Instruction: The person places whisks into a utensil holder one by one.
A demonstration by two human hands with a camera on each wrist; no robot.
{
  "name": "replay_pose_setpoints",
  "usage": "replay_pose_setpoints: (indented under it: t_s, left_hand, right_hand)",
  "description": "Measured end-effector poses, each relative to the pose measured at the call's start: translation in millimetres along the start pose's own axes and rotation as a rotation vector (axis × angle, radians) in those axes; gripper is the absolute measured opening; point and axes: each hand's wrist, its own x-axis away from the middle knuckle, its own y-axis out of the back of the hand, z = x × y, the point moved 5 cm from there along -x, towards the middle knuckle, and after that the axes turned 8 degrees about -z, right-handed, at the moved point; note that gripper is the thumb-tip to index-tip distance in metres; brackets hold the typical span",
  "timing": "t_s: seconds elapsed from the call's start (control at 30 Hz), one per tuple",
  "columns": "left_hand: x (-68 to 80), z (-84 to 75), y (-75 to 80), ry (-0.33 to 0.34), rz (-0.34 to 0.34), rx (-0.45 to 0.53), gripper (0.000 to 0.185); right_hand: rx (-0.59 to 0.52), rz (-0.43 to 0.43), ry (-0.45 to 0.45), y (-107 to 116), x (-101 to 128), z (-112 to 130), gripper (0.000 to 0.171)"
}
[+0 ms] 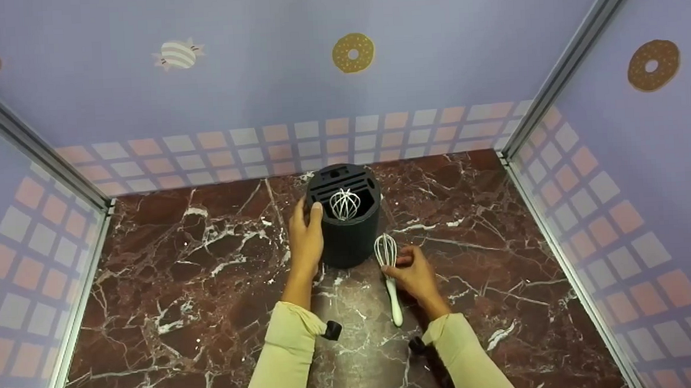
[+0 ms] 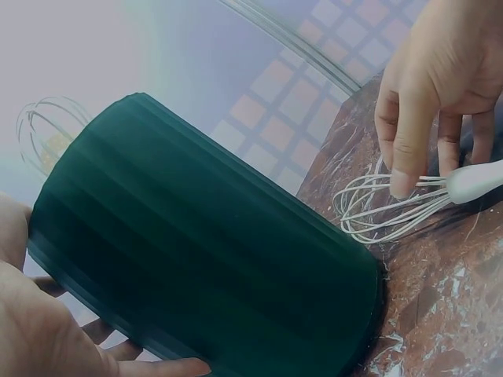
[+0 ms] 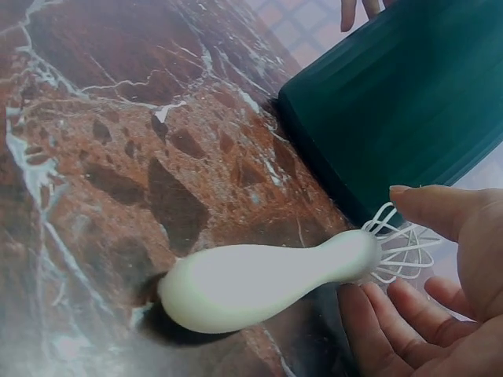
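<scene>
A dark round utensil holder (image 1: 351, 238) with slots in its top stands upright on the marble-patterned surface. My left hand (image 1: 305, 243) holds its left side, thumb at the rim and fingers along the wall. One wire whisk (image 1: 345, 204) is in the holder's large compartment, its wires sticking out of the top. Another whisk, with a white handle (image 3: 244, 283), lies on the surface to the right of the holder, wires pointing toward it. Over this second whisk is my right hand (image 1: 415, 276), thumb and fingers spread on either side of the wires near the neck.
A patterned wall (image 1: 257, 92) rises right behind the holder. Side walls with metal corner strips (image 1: 519, 126) bound the marble surface (image 1: 209, 296) on the left and right. Dark wrist cameras (image 1: 332, 331) sit at both cuffs.
</scene>
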Motion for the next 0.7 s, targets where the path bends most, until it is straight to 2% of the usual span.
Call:
replay_pose_setpoints:
  t_s: [0.3, 0.7]
  left_hand:
    - [-0.6, 1.0, 0.1, -0.005, -0.006, 0.003, 0.060]
    - [-0.5, 1.2, 0.2, -0.003, 0.001, -0.012, 0.061]
  right_hand:
    - [-0.035, 0.060, -0.002, -4.2, 4.2, -1.8, 0.061]
    - [0.158, 0.052, 0.043, -1.9, 8.7, 0.8, 0.059]
